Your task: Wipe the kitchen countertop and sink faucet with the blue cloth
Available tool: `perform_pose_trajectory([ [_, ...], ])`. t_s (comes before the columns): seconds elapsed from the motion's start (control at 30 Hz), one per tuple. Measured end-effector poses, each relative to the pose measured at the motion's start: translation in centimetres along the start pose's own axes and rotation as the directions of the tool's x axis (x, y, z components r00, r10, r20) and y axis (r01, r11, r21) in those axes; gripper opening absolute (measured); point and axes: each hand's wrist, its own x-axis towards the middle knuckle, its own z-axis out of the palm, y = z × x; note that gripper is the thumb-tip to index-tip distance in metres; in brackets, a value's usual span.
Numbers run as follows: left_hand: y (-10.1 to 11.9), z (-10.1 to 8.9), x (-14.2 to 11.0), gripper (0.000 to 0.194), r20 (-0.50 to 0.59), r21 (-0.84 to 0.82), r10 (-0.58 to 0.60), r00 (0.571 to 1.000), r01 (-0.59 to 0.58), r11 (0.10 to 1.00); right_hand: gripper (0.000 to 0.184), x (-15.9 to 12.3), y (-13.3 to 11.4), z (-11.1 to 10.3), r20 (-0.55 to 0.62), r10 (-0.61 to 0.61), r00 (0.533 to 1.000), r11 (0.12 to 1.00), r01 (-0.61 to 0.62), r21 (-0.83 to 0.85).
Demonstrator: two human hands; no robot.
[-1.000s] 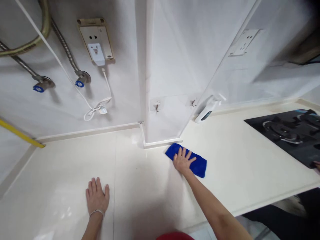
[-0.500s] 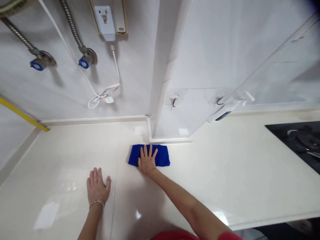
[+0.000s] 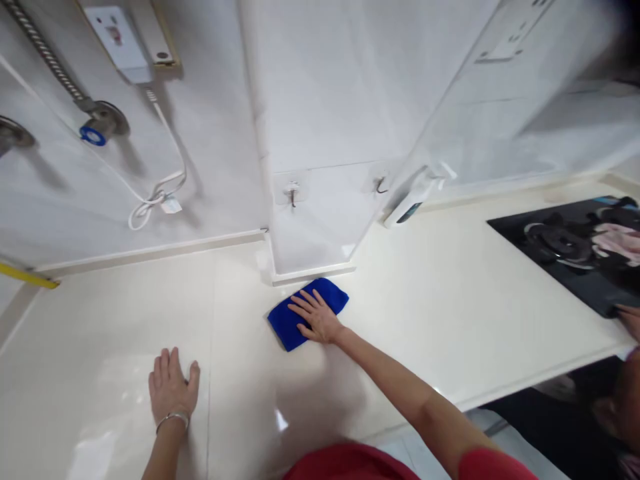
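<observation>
A folded blue cloth (image 3: pixel 327 293) lies slantwise on the cream countertop (image 3: pixel 420 293), just in front of the wall corner. My right hand (image 3: pixel 317 319) presses flat on it, fingers spread and stretched toward the left. The palm hides part of the cloth's lower edge. Farther left, my left hand (image 3: pixel 173 387) rests palm-down on the counter with the thumb apart from the fingers. It holds nothing, and a bracelet (image 3: pixel 173 420) circles its wrist.
A white spray bottle (image 3: pixel 411 200) stands against the wall, near a black gas stove (image 3: pixel 540 250) with a pink cloth (image 3: pixel 617 241). Another person's hand (image 3: pixel 631 320) is at the stove's edge. A cord (image 3: pixel 175 137) and a blue-capped valve (image 3: pixel 95 133) are on the left wall.
My right hand has turned the blue cloth at a slant and moved it right along the counter. The view has swung right, bringing more stove and another person into sight.
</observation>
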Motion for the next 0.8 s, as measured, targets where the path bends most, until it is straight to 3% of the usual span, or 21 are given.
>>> perform_pose_trajectory([
  [0.1, 0.3, -0.3, 0.1, 0.085, 0.017, 0.004, -0.015, 1.0, 0.015, 1.0, 0.061, -3.0, 4.3, -1.4, -0.066, 0.175, 0.982, 0.983, -0.178, -0.048],
  [0.17, 0.5, -0.5, 0.2, 0.084, 0.018, 0.006, -0.018, 1.0, 0.018, 1.0, 0.059, -5.0, 7.2, -2.4, -0.11, 0.305, 0.946, 0.945, -0.315, -0.087],
  [0.3, 0.9, -0.9, 0.3, 0.086, 0.021, -0.002, -0.011, 1.0, 0.011, 1.0, 0.059, -10.4, 12.1, -3.8, -0.217, 0.547, 0.809, 0.798, -0.582, -0.158],
  [0.4, 1.1, -1.0, 0.4, 0.088, 0.026, -0.012, 0.0, 1.0, 0.0, 1.0, 0.058, -15.9, 13.8, -3.9, -0.281, 0.627, 0.727, 0.704, -0.683, -0.194],
  [0.5, 1.2, -0.9, 0.4, 0.089, 0.03, -0.022, 0.006, 1.0, -0.006, 1.0, 0.058, -21.7, 13.5, -3.4, -0.35, 0.65, 0.675, 0.636, -0.735, -0.235],
  [0.6, 1.2, -0.8, 0.4, 0.087, 0.035, -0.025, 0.007, 0.999, -0.006, 1.0, 0.059, -26.3, 11.6, -2.5, -0.394, 0.646, 0.654, 0.592, -0.755, -0.281],
  [0.8, 1.1, -0.8, 0.4, 0.086, 0.028, -0.026, 0.022, 0.999, -0.021, 0.999, 0.06, -30.3, 4.5, 0.1, -0.388, 0.641, 0.662, 0.575, -0.749, -0.329],
])
